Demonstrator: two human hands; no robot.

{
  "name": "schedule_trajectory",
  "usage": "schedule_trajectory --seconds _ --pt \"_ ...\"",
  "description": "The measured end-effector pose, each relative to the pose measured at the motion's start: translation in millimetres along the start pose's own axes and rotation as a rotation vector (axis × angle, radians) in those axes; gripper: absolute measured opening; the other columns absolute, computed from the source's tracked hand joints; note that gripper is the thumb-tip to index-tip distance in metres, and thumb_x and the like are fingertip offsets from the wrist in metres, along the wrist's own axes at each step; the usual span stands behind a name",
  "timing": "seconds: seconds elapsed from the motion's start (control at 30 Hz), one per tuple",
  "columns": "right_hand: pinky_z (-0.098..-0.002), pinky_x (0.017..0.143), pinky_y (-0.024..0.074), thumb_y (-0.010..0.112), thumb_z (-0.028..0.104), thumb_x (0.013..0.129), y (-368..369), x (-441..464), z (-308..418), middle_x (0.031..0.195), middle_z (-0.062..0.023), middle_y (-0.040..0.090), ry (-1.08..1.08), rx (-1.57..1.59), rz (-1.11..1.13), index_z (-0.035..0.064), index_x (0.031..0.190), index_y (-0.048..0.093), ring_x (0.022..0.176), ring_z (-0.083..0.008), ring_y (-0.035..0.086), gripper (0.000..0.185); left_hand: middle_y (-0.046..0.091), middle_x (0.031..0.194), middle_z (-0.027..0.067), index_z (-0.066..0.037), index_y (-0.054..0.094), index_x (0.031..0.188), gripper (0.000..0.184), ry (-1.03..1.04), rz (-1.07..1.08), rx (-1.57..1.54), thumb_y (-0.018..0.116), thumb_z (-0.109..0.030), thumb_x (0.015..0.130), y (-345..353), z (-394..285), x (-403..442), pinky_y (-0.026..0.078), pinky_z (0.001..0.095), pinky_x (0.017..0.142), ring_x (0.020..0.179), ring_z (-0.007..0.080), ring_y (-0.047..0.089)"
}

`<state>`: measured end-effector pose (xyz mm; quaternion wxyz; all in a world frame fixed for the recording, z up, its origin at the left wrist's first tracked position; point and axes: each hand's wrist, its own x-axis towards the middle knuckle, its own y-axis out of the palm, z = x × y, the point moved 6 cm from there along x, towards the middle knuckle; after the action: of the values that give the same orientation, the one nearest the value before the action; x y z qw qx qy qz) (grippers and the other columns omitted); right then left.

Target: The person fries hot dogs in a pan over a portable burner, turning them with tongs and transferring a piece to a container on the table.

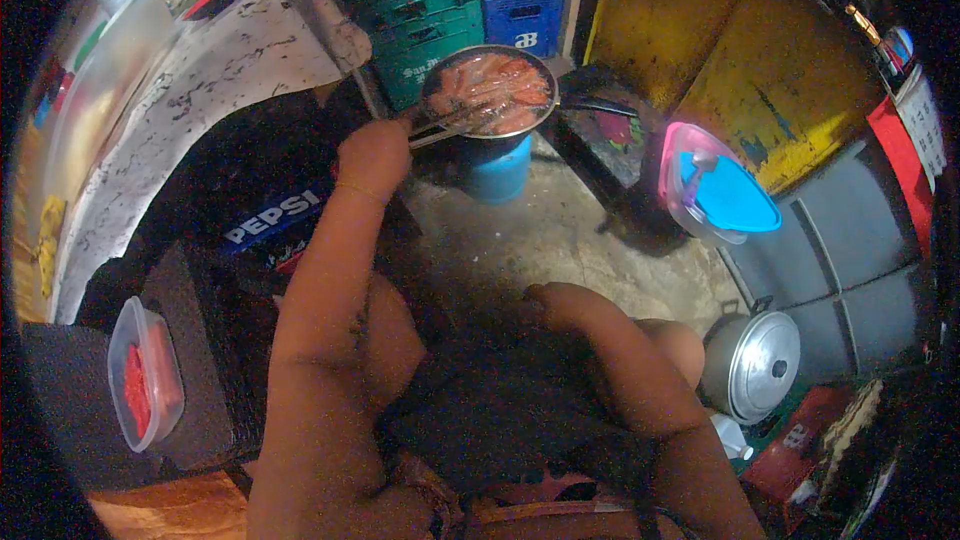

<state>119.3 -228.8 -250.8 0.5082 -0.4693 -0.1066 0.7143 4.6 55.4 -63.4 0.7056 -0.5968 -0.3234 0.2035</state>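
Note:
My left hand [375, 160] is closed around metal tongs [432, 132], whose far ends reach into a round frying pan [553, 118]. Reddish pieces of meat [490, 85] fill the pan in bubbling liquid. The pan sits above a blue cylindrical base [500, 175], its dark handle pointing right. Over my lap, by my right knee, rests my right hand [560, 305]; its fingers are mostly lost in shadow, and no object shows in it.
Green crates [425, 25] and a blue crate [522, 22] stand behind the pan. To the right are a pink container [672, 155] with a blue lid [725, 195] and a lidded metal pot [765, 365]. A clear plastic tub [165, 370] with red contents is at left.

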Motion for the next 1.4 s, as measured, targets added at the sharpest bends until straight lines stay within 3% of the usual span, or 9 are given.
schedule_trajectory --seconds 0.17,0.33,0.57,0.87,0.97,1.07,1.17,1.33,1.4 --pt "-0.0502 0.094 0.0502 0.069 0.04 0.087 12 15 -18 0.12 -0.0224 0.067 -0.06 -0.047 0.01 0.0068 0.132 0.058 0.111 -0.0418 0.063 0.057 0.073 0.096 0.0186 -0.008 0.071 0.108 0.025 -0.024 0.059 0.018 0.055 -0.016 0.091 6 5 3 0.058 0.0519 0.076 0.089 0.0387 0.072" --pt "-0.0504 0.094 0.0503 0.073 0.039 0.084 15 18 -23 0.119 -0.0229 0.067 -0.081 -0.093 0.003 0.0067 0.131 0.058 0.111 -0.0425 0.063 0.06 0.072 0.1 0.0185 -0.01 0.071 0.107 0.024 -0.069 -0.036 -0.067 0.061 -0.019 0.087 -19 14 -8 0.057 0.0508 0.081 0.096 0.0379 0.07" --pt "-0.0504 0.095 0.0498 0.068 0.041 0.088 12 14 -16 0.121 -0.0226 0.067 -0.048 -0.066 0.015 0.0058 0.132 0.058 0.113 -0.0427 0.063 0.057 0.071 0.101 0.0177 -0.01 0.069 0.106 0.023 -0.068 -0.15 -0.108 0.066 -0.019 0.085 -31 22 -15 0.056 0.0499 0.083 0.097 0.0376 0.069" --pt "-0.0499 0.098 0.0488 0.064 0.04 0.091 9 11 -8 0.126 -0.0223 0.065 -0.021 -0.055 0.025 0.0061 0.135 0.056 0.116 -0.0423 0.061 0.056 0.073 0.098 0.0186 -0.01 0.072 0.105 0.021 -0.068 0.039 0.022 0.06 -0.017 0.088 16 31 8 0.058 0.0527 0.076 0.092 0.0385 0.072" --pt "-0.05 0.099 0.0489 0.066 0.036 0.089 13 15 -17 0.126 -0.0231 0.065 -0.04 -0.079 0.013 0.0062 0.136 0.055 0.116 -0.0425 0.061 0.057 0.073 0.095 0.0181 -0.009 0.073 0.101 0.022 0.014 -0.048 0.049 0.054 -0.015 0.091 0 9 4 0.058 0.0531 0.074 0.089 0.0389 0.073" --pt "-0.0501 0.098 0.0492 0.068 0.033 0.086 12 14 -17 0.125 -0.0238 0.065 -0.047 -0.103 0.02 0.0061 0.137 0.054 0.116 -0.0428 0.061 0.059 0.072 0.108 0.0201 -0.013 0.071 0.113 0.029 -0.017 0.114 0.092 0.051 -0.02 0.093 5 2 12 0.056 0.0552 0.083 0.099 0.0421 0.07" --pt "-0.0502 0.097 0.0495 0.069 0.031 0.085 15 17 -21 0.124 -0.0239 0.065 -0.03 -0.112 0.026 0.006 0.138 0.054 0.116 -0.0429 0.062 0.06 0.073 0.096 0.0172 -0.01 0.073 0.102 0.025 0.012 -0.002 0.09 0.049 -0.015 0.094 10 -3 14 0.058 0.0514 0.076 0.091 0.0377 0.073" --pt "-0.0497 0.097 0.0497 0.067 0.032 0.088 12 10 -18 0.124 -0.0229 0.066 -0.105 -0.055 -0.002 0.0049 0.134 0.058 0.114 -0.043 0.062 0.055 0.073 0.104 0.0173 -0.009 0.074 0.109 0.026 -0.033 0.034 -0.079 0.056 -0.017 0.091 12 3 15 0.058 0.0484 0.077 0.091 0.0353 0.073" --pt "-0.0492 0.097 0.0496 0.064 0.035 0.09 3 -1 -7 0.124 -0.0225 0.066 -0.041 0.018 -0.025 0.0048 0.133 0.059 0.114 -0.0428 0.063 0.053 0.073 0.106 0.017 -0.009 0.073 0.113 0.028 -0.033 0.041 -0.197 0.061 -0.017 0.088 18 15 17 0.058 0.0469 0.076 0.089 0.0338 0.073"
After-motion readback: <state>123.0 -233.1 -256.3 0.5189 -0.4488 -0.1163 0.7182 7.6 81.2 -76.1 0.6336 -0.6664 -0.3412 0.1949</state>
